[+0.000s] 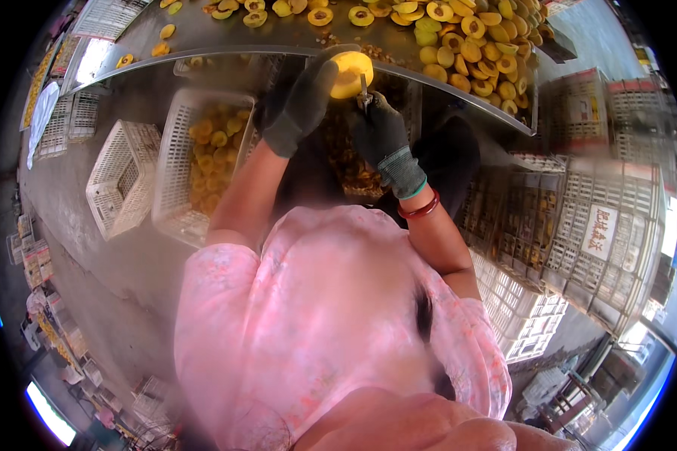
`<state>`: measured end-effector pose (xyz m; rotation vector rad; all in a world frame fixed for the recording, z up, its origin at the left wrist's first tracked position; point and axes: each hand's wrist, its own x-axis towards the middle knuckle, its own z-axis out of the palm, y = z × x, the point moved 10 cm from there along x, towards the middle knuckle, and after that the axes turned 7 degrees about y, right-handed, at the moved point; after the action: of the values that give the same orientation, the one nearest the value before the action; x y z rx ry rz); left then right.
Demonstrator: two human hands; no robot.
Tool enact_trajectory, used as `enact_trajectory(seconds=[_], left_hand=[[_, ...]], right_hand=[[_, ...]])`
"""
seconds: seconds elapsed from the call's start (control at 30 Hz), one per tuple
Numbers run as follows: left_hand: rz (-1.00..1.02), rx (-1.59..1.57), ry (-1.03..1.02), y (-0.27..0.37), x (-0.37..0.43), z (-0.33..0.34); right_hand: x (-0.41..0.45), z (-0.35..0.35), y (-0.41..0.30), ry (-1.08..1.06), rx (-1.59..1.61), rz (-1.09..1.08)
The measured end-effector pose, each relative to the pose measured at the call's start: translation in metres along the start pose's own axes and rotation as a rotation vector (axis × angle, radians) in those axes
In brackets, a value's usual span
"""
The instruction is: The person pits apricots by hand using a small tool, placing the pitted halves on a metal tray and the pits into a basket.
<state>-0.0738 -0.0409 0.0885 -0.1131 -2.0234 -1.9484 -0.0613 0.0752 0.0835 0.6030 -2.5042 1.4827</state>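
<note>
My left hand (304, 98), in a dark work glove, holds a yellow halved fruit (347, 82), likely a peach, with its cut side showing. My right hand (381, 127), gloved too, grips a small metal pitting tool (364, 93), whose tip lies against the fruit's cut face. Both hands are at the near edge of a metal worktable (293, 36). Fruit halves (471, 51) are heaped on its right side, and others lie scattered along its far part. Small brown bits (378, 53) lie just beyond my hands.
A white plastic crate (172, 152) with fruit halves stands left of my legs, and an upright crate (121, 180) beside it. Below my hands is a container of darker fruit pieces (352, 163). Stacked crates (598, 237) stand at the right, with a white crate (519, 310) near my elbow.
</note>
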Motion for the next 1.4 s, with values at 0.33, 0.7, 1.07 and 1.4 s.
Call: enact_trajectory(seconds=[0.33, 0.7, 1.07, 1.4], left_hand=[[0.320, 0.289, 0.149, 0.035, -0.025, 0.008], [0.372, 0.158, 0.034, 0.047, -0.034, 0.013], [0.035, -0.082, -0.243, 0.020, -0.030, 0.028], [0.394, 1.172, 0.370, -0.048, -0.063, -0.149]], right_hand=[[-0.023, 0.018, 0.016, -0.147, 0.337, 0.234], [-0.043, 0.038, 0.014, -0.317, 0.849, 0.691], [-0.069, 0.048, -0.007, -0.817, 1.226, 0.897], [-0.068, 0.058, 0.061, -0.507, 0.481, 0.586]])
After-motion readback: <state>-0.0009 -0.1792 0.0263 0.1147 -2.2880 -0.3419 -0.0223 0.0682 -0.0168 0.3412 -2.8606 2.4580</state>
